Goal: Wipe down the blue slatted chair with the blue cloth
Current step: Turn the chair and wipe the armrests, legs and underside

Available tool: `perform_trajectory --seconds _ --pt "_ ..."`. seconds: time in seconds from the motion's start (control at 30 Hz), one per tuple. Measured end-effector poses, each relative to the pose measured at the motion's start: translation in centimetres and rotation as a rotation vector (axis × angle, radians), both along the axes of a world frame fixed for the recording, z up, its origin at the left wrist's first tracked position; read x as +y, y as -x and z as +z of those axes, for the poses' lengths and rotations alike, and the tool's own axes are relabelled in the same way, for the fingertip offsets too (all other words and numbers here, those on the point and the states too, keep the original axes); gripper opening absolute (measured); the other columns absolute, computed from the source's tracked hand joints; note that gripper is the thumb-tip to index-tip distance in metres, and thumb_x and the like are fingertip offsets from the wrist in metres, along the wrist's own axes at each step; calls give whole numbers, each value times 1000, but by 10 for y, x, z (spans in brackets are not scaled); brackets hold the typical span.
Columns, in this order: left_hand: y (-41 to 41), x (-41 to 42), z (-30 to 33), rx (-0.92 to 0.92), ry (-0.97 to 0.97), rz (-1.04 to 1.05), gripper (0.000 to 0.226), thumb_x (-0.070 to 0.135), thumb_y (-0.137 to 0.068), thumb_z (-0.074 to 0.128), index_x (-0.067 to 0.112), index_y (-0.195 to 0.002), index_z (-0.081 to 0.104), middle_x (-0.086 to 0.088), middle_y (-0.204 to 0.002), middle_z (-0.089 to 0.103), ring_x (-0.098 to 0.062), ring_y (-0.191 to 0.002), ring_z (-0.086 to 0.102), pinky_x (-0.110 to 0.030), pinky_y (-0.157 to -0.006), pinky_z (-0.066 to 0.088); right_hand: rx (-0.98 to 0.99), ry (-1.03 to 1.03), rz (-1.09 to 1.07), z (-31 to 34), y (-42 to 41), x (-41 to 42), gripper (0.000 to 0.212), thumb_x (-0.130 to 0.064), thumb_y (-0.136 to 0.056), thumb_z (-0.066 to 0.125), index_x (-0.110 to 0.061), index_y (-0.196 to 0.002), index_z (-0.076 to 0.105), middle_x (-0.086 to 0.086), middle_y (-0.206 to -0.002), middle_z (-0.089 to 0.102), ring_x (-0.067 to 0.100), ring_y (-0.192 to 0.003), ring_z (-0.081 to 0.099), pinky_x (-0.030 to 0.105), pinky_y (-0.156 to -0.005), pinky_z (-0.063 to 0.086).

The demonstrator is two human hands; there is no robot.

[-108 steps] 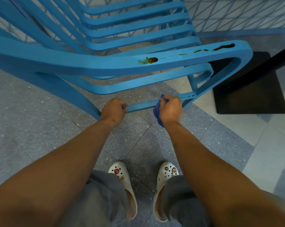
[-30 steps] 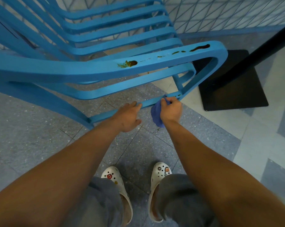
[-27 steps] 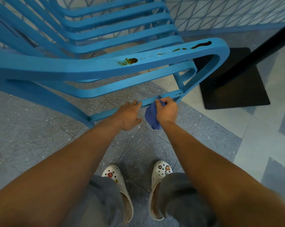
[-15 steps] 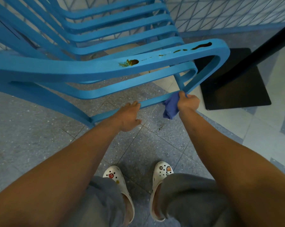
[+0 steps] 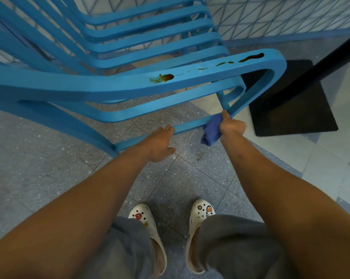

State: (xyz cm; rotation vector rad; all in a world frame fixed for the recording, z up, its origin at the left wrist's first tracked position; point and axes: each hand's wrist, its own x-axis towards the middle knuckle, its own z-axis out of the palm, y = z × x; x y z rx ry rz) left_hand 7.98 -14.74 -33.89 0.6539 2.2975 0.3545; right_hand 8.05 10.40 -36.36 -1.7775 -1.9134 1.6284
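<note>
The blue slatted chair (image 5: pixel 109 85) fills the upper half of the head view, its armrest running left to right. Brown sticky stains (image 5: pixel 166 77) dot the armrest top, with a longer streak near its right corner. My right hand (image 5: pixel 231 124) grips the bunched blue cloth (image 5: pixel 211 130) against the right end of the chair's low side rail, where it meets the front leg. My left hand (image 5: pixel 160 144) rests with straight fingers on that same rail, further left.
A black square base plate (image 5: pixel 291 101) with a dark slanted pole stands right of the chair. A mesh fence (image 5: pixel 281 15) runs behind. Speckled grey floor tiles (image 5: pixel 39 168) lie underfoot, and my white clogs (image 5: pixel 148 224) stand below my hands.
My right hand slid the cloth to the right along the low rail, from its middle to the corner by the front leg. My left hand opened from a grip to flat fingers.
</note>
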Motion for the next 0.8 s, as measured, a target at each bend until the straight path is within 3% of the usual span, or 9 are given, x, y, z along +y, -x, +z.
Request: perform_trajectory --seconds 0.13,0.3,0.43,0.5,0.57,0.63,0.7,0.8 --pt "-1 -3 3 -7 -5 0 81 41 -101 57 13 -162 10 -3 -170 5 -26 -156 11 -43 -126 18 -7 -67 8 1 -4 -12 33 -30 -95 65 0 -107 69 7 -91 62 24 -86 62 31 -75 47" --pt "0 -13 3 -23 1 6 80 42 -99 59 14 -160 17 -5 -169 13 -26 -151 25 -43 -123 27 116 -290 431 4 -31 -43 21 -27 -95 68 -7 -91 73 3 -83 66 16 -79 62 16 -65 41" --pt "2 -24 6 -36 34 22 83 44 -99 59 13 -162 15 -6 -169 14 -26 -150 28 -42 -122 27 261 -415 445 29 -21 -50 19 -24 -97 65 -7 -102 73 -3 -88 64 10 -80 58 8 -69 35" --pt "3 -30 9 -45 57 20 82 45 -100 58 14 -162 14 -4 -170 10 -25 -152 24 -40 -124 24 294 -504 469 34 -14 -45 16 -16 -97 62 -4 -94 72 1 -87 63 14 -81 60 9 -70 37" --pt "5 -36 10 -66 74 23 82 46 -100 57 15 -162 14 -2 -170 6 -24 -153 22 -39 -124 22 285 -483 545 23 -14 -45 17 -10 -97 56 -4 -85 68 2 -87 61 21 -78 62 22 -74 48" --pt "6 -39 12 -83 83 27 80 47 -100 57 17 -162 16 -2 -170 7 -24 -152 25 -39 -124 24 174 -540 709 8 -24 -54 16 -14 -97 54 -9 -104 68 1 -104 57 19 -91 58 33 -87 51" --pt "6 -39 14 -86 95 22 80 48 -100 57 16 -162 18 -4 -170 10 -25 -150 28 -38 -122 27 83 -597 821 -3 -31 -69 29 -22 -98 54 -13 -124 64 6 -124 55 21 -109 54 25 -88 39" --pt "5 -38 15 -67 122 17 81 47 -99 57 13 -161 17 -7 -169 12 -27 -149 29 -40 -121 29 91 -565 900 -7 -26 -100 28 -21 -101 56 -9 -123 68 14 -127 52 30 -106 59 24 -87 42"
